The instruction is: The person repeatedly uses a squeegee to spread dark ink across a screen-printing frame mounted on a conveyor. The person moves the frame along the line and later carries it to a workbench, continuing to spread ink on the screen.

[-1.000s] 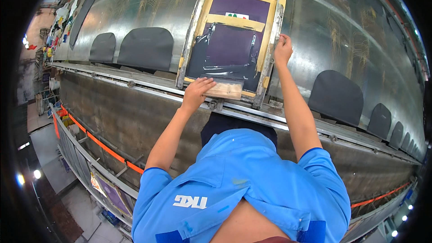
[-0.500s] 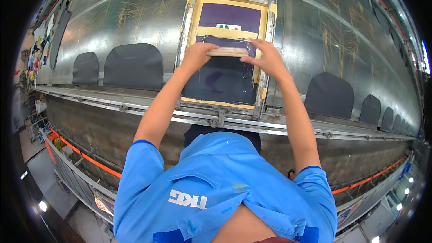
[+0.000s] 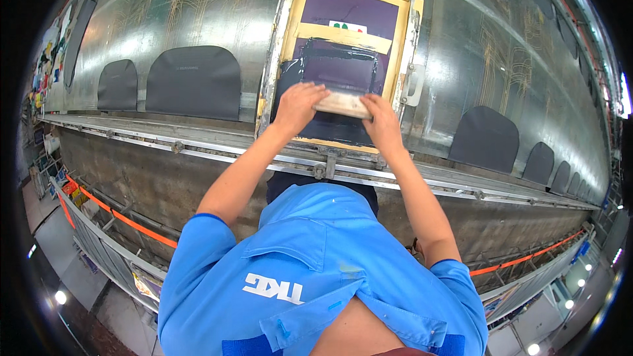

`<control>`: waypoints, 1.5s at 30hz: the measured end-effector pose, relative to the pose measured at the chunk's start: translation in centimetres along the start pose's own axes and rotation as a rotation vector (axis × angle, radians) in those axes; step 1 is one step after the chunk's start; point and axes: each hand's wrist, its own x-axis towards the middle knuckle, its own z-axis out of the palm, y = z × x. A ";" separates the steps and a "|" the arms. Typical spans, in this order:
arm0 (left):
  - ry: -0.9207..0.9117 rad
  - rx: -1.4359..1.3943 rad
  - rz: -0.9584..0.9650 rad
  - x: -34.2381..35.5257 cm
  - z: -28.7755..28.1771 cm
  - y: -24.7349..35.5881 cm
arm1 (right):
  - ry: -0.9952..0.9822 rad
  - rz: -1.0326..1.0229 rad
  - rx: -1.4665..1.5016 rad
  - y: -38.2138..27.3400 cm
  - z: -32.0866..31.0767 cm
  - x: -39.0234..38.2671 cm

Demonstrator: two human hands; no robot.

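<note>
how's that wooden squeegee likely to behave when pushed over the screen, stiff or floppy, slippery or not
The wooden squeegee is probably stiff: its bar looks straight between the left hand and right hand. It may slide fairly easily, since the dark ink beneath looks wet.

wooden bar (image 3: 343, 105); scuffed metal frame (image 3: 281, 33); glossy metal table (image 3: 198, 13); matt panels (image 3: 193, 86)

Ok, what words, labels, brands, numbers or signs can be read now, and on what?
White lettering on the blue shirt: large and clear, but I won't copy it out.
Faint print on the large dark grey piece left of the frame: too small to read.
White patch with green and red marks inside the frame: no readable words.
</note>
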 end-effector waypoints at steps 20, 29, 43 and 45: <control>0.065 -0.017 -0.036 1.4 1.5 -1.3 | 0.094 -0.029 0.052 1.3 0.1 1.6; 0.007 -0.033 -0.083 11.6 1.7 -4.9 | 0.110 0.051 0.054 5.7 -0.4 10.5; -0.137 -0.004 -0.109 -4.1 1.5 1.1 | -0.028 0.017 0.026 0.5 2.6 -5.2; -0.024 -0.047 -0.060 -4.7 1.4 1.5 | -0.006 0.017 0.131 2.0 1.4 -5.0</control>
